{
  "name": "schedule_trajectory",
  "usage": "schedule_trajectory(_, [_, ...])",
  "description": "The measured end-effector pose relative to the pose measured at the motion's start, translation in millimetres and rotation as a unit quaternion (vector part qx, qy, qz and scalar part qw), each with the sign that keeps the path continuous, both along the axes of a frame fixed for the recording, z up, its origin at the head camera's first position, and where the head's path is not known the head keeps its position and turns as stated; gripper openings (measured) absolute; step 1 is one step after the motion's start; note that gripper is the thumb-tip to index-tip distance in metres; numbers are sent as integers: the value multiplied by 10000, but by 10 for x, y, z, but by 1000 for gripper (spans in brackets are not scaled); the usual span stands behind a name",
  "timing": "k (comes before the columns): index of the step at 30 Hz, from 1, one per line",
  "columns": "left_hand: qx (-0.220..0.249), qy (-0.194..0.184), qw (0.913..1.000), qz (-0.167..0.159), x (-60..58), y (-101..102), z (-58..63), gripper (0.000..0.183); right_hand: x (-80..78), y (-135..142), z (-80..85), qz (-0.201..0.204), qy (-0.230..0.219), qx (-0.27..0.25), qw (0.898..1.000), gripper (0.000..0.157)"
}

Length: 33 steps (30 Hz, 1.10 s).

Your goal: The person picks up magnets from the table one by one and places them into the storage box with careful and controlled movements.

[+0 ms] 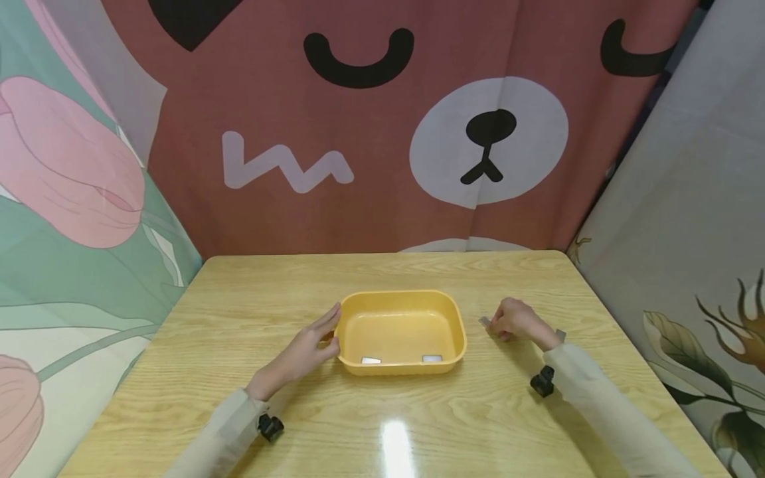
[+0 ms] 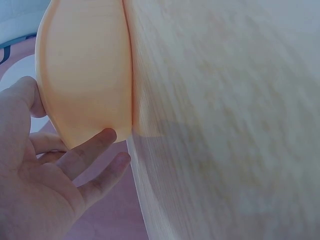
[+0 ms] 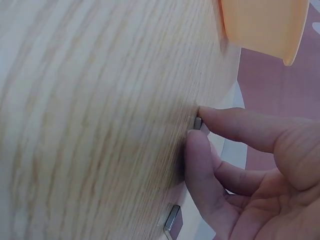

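Note:
A yellow plastic tray [image 1: 402,299] stands on the wooden table, with two small silver metal pieces inside: one piece [image 1: 371,360] at the front left, another piece [image 1: 432,358] at the front right. My left hand [image 1: 307,352] rests against the tray's left end, its fingers fairly straight; in the left wrist view the fingertips touch the tray's outer wall [image 2: 90,70]. To the right of the tray, my right hand [image 1: 516,320] pinches a small flat metal piece [image 3: 198,123] between thumb and forefinger, down at the tabletop.
Another flat metal piece [image 1: 560,335] lies beside the right wrist, partly hidden by the arm. The wooden table [image 1: 269,285] ends at a bear-print curtain [image 1: 269,226]. Printed curtains hang at both sides. A bright reflection shows near the front.

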State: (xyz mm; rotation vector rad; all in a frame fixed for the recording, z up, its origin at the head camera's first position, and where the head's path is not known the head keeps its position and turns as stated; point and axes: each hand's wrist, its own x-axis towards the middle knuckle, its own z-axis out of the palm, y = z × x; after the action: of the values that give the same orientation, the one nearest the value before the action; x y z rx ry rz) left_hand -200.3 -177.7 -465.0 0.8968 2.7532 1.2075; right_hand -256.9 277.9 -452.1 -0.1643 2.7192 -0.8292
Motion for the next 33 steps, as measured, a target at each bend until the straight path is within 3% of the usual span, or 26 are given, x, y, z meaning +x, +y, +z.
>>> schedule_trajectory(11, [58, -65, 10000, -48, -1, 6, -13, 60, 7, -29, -4, -297, -302, -9, 9991, 18])
schedule_trajectory(19, [31, 56, 10000, 5, -2, 5, -16, 58, 42, -35, 10, -260, -110, -109, 9995, 14])
schedule_trajectory(27, [120, 93, 9999, -10, 5, 1, -15, 60, 23, -29, -14, -513, -101, -165, 9985, 12])
schedule_trajectory(33, [153, -60, 9998, -61, -4, -6, -14, 60, 6, -24, -7, -607, -199, 7, 9980, 16])
